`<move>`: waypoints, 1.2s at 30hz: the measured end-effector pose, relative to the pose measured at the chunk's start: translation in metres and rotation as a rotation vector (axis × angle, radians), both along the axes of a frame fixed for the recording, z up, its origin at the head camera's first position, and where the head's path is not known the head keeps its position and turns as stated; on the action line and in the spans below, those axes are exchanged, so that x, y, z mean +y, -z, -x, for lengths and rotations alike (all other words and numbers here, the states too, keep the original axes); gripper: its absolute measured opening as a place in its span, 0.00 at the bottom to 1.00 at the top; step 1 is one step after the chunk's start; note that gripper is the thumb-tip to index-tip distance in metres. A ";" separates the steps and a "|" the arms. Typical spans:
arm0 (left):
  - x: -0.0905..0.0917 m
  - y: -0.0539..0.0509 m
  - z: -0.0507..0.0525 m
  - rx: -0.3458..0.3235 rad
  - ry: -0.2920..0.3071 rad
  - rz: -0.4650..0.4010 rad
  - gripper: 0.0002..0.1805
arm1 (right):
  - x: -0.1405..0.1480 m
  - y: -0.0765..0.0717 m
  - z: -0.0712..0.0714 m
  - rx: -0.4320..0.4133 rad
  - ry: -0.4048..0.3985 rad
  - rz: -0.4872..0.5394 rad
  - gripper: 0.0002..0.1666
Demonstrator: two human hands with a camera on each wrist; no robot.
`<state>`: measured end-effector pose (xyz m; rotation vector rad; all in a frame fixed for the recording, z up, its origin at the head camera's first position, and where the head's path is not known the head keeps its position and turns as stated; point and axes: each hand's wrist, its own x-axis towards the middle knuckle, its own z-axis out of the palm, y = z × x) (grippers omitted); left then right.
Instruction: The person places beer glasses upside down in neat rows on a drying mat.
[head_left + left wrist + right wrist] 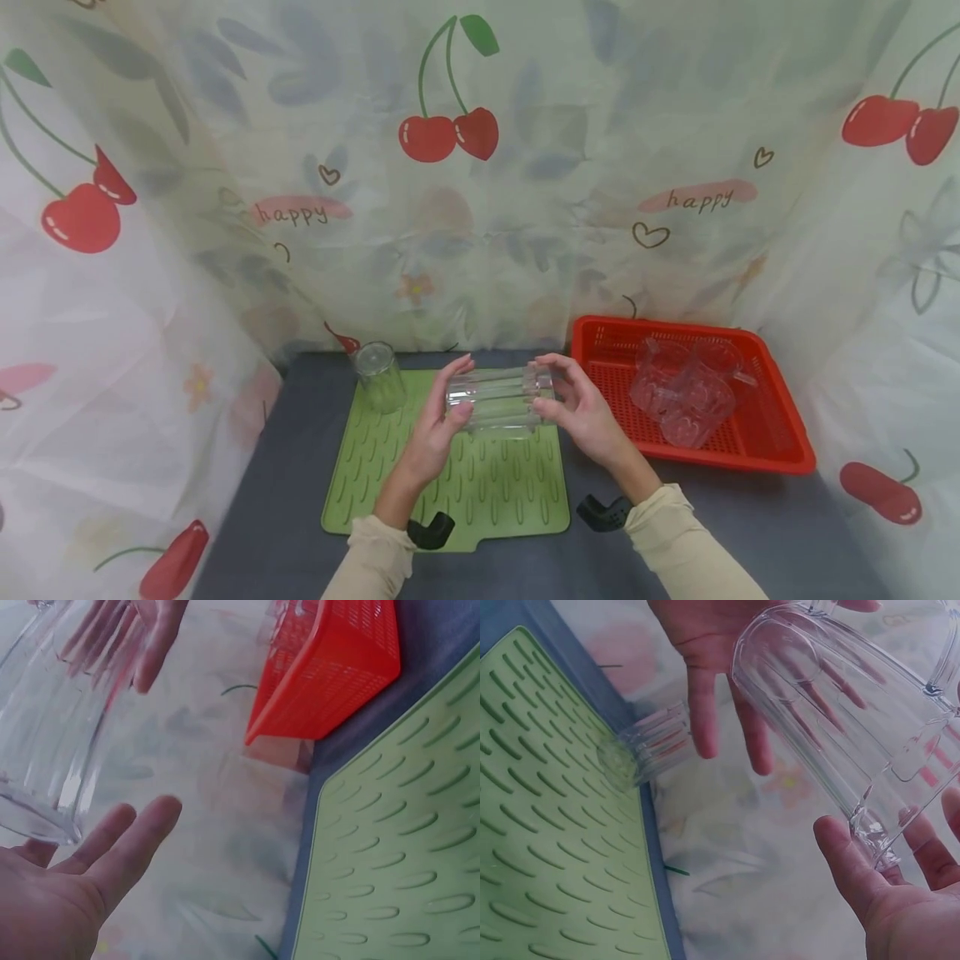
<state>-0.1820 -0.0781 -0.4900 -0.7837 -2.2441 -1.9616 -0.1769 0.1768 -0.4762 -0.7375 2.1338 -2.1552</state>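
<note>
A clear ribbed glass mug (501, 400) lies sideways between both hands, above the green mat (495, 492). My left hand (429, 437) grips its left end, thumb in front and fingers behind. At the other end, my right hand (592, 417) holds the mug between thumb and fingers. The right wrist view shows the mug (840, 712) tilted, with a handle along its upper side and the right hand (907, 907) at its lower end. In the left wrist view the left hand (67, 892) is beside one end of the mug (52, 735).
Another clear glass (382, 379) stands at the mat's back left corner. To the right, a red perforated basket (776, 417) contains several clear glass cups (686, 396). A patterned curtain (525, 208) surrounds the dark table (273, 492) at the back and sides.
</note>
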 end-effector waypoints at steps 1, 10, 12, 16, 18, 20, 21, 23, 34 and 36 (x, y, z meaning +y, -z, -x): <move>0.000 0.000 0.000 -0.009 0.002 -0.008 0.31 | -0.001 0.001 0.000 0.001 0.000 -0.002 0.32; 0.000 0.001 -0.002 -0.070 -0.001 -0.085 0.30 | -0.008 0.005 0.000 -0.019 -0.018 -0.048 0.34; -0.001 0.002 -0.001 -0.073 0.006 -0.106 0.29 | -0.009 0.004 0.000 -0.027 -0.024 -0.060 0.34; -0.003 0.002 -0.001 -0.078 0.009 -0.126 0.25 | -0.010 0.002 -0.002 -0.075 -0.031 -0.088 0.34; -0.004 0.002 -0.001 -0.073 0.006 -0.126 0.23 | -0.010 0.002 -0.002 -0.105 -0.036 -0.098 0.34; -0.005 0.003 0.000 -0.059 -0.002 -0.119 0.23 | -0.010 0.002 -0.002 -0.122 -0.038 -0.112 0.35; -0.005 0.003 0.000 -0.052 -0.008 -0.114 0.23 | -0.010 0.002 -0.003 -0.125 -0.041 -0.116 0.35; -0.006 0.002 0.000 -0.033 -0.018 -0.100 0.23 | -0.010 0.003 -0.002 -0.126 -0.043 -0.129 0.36; -0.011 0.003 0.001 0.037 -0.030 -0.102 0.26 | -0.009 0.014 -0.001 -0.114 -0.094 -0.187 0.39; -0.012 0.003 0.001 0.049 -0.039 -0.089 0.26 | -0.009 0.016 -0.002 -0.110 -0.087 -0.204 0.39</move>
